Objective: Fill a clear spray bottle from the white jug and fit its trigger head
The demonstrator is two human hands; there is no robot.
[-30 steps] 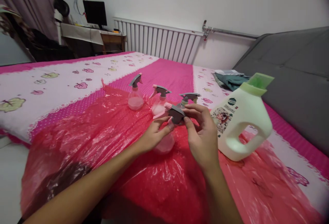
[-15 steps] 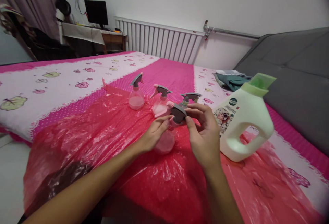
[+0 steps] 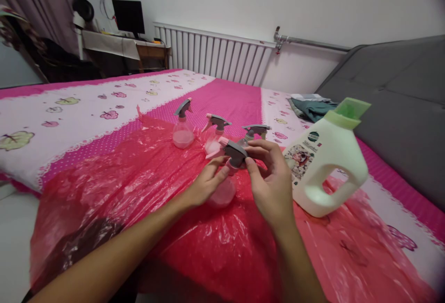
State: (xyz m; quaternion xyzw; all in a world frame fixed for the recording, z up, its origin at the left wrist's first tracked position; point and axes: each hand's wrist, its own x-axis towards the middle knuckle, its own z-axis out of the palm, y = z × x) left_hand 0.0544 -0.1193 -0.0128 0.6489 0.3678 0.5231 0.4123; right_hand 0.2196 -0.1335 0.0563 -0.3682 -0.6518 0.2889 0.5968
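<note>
A clear spray bottle (image 3: 223, 192) with a grey and pink trigger head stands on red plastic sheeting (image 3: 139, 187) in front of me. My left hand (image 3: 206, 182) pinches its neck and collar from the left. From the right, my right hand (image 3: 269, 177) grips the spray head (image 3: 236, 152) between thumb and fingers. Just behind stand three similar spray bottles: one at the left (image 3: 183, 131), one in the middle (image 3: 214, 136), and one at the right (image 3: 255, 131) partly hidden by my right hand. Pale liquid shows in the left one.
Right of my hands stands a large pale green detergent jug (image 3: 323, 168) with a green cap. Folded clothes (image 3: 313, 108) lie behind it near the grey headboard (image 3: 399, 89). The sheeting covers part of a pink patterned bed (image 3: 239, 96). A radiator (image 3: 215, 52) and a desk (image 3: 107, 45) are farther back.
The held bottle's spray head has turned slightly and shifted a little left, my right hand moving with it. My left hand stays at the neck. The whole view has shifted slightly.
</note>
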